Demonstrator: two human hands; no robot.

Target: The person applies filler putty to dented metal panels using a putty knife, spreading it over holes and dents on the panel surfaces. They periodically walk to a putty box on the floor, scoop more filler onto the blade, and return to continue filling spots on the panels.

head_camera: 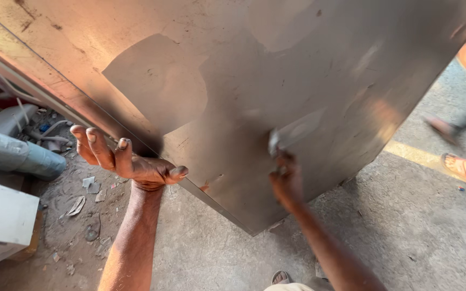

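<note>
Above a littered concrete floor (200, 253), the left hand (128, 161) is bracing open-fingered under the tilted steel sheet (276, 81) while the right hand (287, 180), clenched on a small blurred tool, is working its face, needing steady support.

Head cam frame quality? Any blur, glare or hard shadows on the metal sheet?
Head view: the right hand is motion-blurred, and the small pale thing in its grip cannot be told; the left hand at the sheet's edge is sharp. The metal sheet shows soft warm glare at upper left and dull smeared reflections, with a dark shadow beside the left hand. The other person's feet at right are blurred too.
</note>
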